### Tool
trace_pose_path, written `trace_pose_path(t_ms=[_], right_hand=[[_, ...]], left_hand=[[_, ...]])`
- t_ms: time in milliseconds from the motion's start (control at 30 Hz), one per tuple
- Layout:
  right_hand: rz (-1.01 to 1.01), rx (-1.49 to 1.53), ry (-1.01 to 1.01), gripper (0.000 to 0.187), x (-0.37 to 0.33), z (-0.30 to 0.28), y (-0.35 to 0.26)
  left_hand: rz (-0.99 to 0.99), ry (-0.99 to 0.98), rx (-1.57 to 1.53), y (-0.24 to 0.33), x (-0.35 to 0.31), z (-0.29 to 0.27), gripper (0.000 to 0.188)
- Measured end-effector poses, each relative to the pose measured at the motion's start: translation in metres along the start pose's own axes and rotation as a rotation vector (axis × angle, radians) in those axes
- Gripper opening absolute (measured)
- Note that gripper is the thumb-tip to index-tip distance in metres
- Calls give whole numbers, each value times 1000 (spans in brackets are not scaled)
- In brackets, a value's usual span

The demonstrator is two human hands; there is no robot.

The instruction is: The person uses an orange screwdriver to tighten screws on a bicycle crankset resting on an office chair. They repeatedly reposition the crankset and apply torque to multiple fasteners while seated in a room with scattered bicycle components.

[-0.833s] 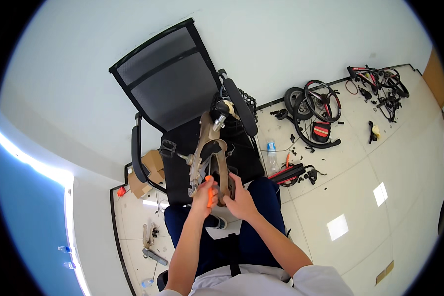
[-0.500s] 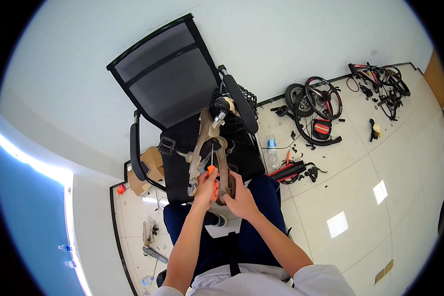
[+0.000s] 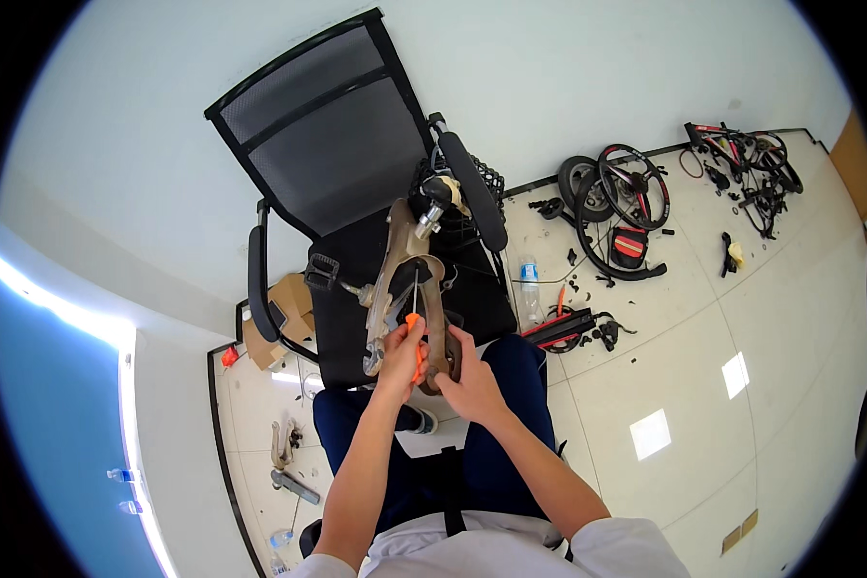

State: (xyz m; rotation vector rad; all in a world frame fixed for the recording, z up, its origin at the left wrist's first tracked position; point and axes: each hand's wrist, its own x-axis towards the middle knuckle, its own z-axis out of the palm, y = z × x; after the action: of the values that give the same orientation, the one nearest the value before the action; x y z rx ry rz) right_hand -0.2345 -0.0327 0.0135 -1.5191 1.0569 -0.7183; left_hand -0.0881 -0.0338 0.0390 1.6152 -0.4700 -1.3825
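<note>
My left hand point(image 3: 402, 364) is closed round the orange handle of a screwdriver point(image 3: 413, 324). Its thin shaft points away from me, up to a dark spot inside the fork of a worn grey-brown metal frame part point(image 3: 402, 236). That part lies on the black chair seat point(image 3: 342, 337), with a pedal point(image 3: 322, 272) at its left side. One arm of the fork is in the grip of my right hand point(image 3: 473, 387), thumb on top near its lower end. Where the screwdriver's tip touches is too small to make out.
Armrests point(image 3: 474, 188) flank the seat, and a black wire basket point(image 3: 472, 207) sits at its right. Bicycle wheels point(image 3: 633, 186), a plastic bottle point(image 3: 530, 289) and small parts lie on the right floor. A cardboard box point(image 3: 294, 306) and metal pieces point(image 3: 284, 453) are on the left.
The view has shifted slightly. Both hands keep their grips, and the screwdriver stays inside the fork at nearly the same angle.
</note>
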Motion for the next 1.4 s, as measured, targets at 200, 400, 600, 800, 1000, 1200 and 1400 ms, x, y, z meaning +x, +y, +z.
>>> trace_pose_path(t_ms=[200,400,600,800,1000,1200,1400], right_hand=[[-4,15,-2,74,-1,-1,-1],[23,1,-15,74,-1,-3,-5],[19,-2,-12,75,-1,-4,-5],[10,4,-4,74,-2,-2,-4],[12,-1,-7,74,-2,-4,-6],[-15,6,8,74,-1,-2,-2],[25,10,-25,74,-2,-4,-7]], left_hand=[[11,19,36,-4,-2,0,30],[17,29,46,-2,0,0,30],[18,28,70,0,0,4,30],[13,17,42,-4,0,4,29],[4,20,28,-2,-3,1,29],[15,1,32,-1,-2,-1,29],[27,18,48,-4,-1,1,29]])
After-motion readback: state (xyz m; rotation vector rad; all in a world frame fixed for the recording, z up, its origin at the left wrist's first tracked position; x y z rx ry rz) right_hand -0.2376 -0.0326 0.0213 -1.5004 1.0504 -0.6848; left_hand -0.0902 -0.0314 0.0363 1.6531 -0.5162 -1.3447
